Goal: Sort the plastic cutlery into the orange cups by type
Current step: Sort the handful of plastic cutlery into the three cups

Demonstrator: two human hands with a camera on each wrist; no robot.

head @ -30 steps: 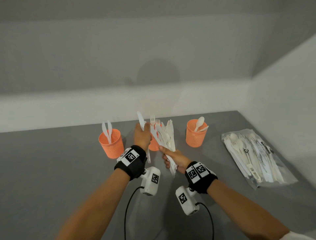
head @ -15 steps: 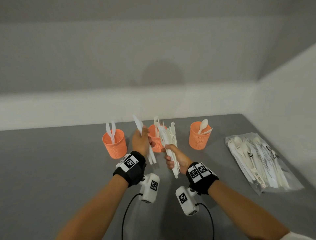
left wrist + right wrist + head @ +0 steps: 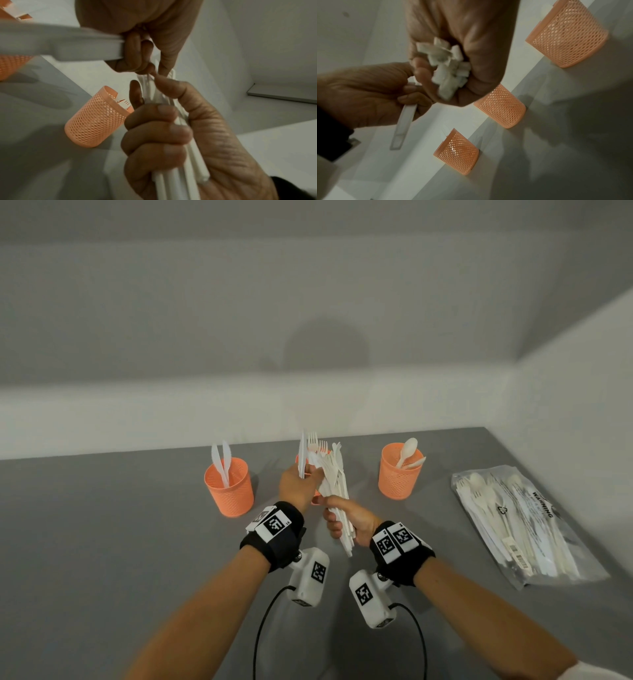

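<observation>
Right now, near the middle of the head view, the right hand (image 3: 349,517) has its fingers wrapped tight around a bundle of white cutlery (image 3: 337,491), so its grip is clenched on the handles, and the tops fan out above it. Just to the left, the left hand (image 3: 298,487) holds one white knife (image 3: 301,455) upright, with its grip closed on the handle, and its fingertips also touch the bundle. On the grey tabletop (image 3: 102,542) three orange cups stand in a row. At the left of the row, the left cup (image 3: 228,487) has two knives standing in it. Mostly hidden behind the hands, the middle cup (image 3: 96,121) has forks in it. At the right of the row, the right cup (image 3: 399,472) has spoons in it. Far over at the right edge of the frame lies a clear bag (image 3: 524,522) with more white cutlery inside
</observation>
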